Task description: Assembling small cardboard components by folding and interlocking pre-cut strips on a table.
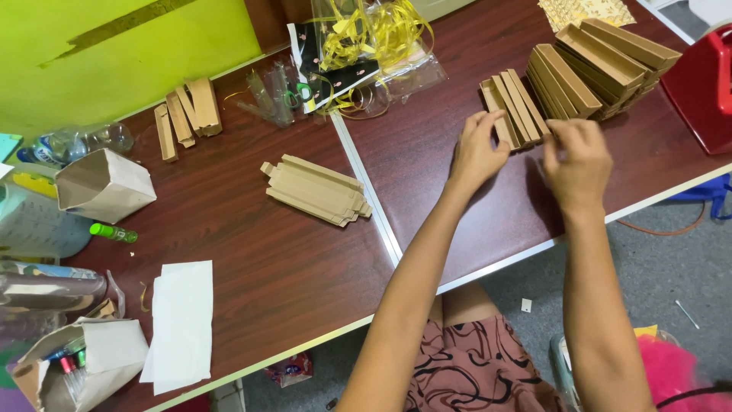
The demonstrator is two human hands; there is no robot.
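Patterned skirt [473, 366] lowest in view, with 2 bare forearms reaching up and away over a dark brown table [252, 282].

Left hand [476, 152]: thumb and fingertips pinched on the near end of a row of narrow folded cardboard strips [515, 111], touching it. Right hand [578, 164]: fingers curled inward just right of the same row, back of the hand toward the camera; impossible to tell whether anything is gripped.

Just beyond the right fingers, a leaning stack of open cardboard trays [602, 65], already folded into shape. Well to the left of the left fingers, a pile of flat cardboard blanks [316, 191], unfolded and untouched. Farther left again, a few more folded strips [187, 114] lying apart.

Judging by the piles: a good share folded and stacked, roughly 1 pile of flat blanks left, so about midway or a little past.

Beyond the left fingers, tangled yellow ribbon [381, 30] and clear wrappers, with green-handled scissors [297, 95] beside them. Far right of the right fingers, a red container [701, 84]. Far left, an open paper bag [103, 187], a green marker [113, 233] and a white sheet of paper [183, 324].
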